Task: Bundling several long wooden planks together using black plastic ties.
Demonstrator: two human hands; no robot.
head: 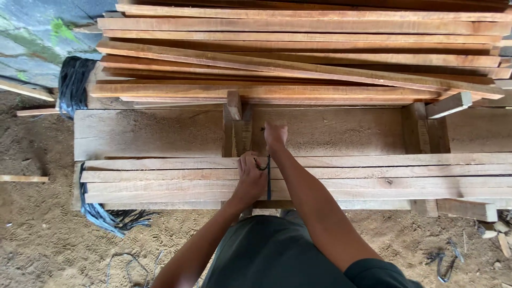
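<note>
- Counting four long slats laid flat in the near bundle, crossed by one dark cord.
- Left hand presses on the slats, fingers pinching the cord's loop.
- Right hand is clenched just beyond the slats, gripping the cord's upper end.
- Black strapping hangs left of the slats.

slats on plank | stack behind | strap around slats

A dark strap runs taut across a flat bundle of pale wooden slats.
</note>
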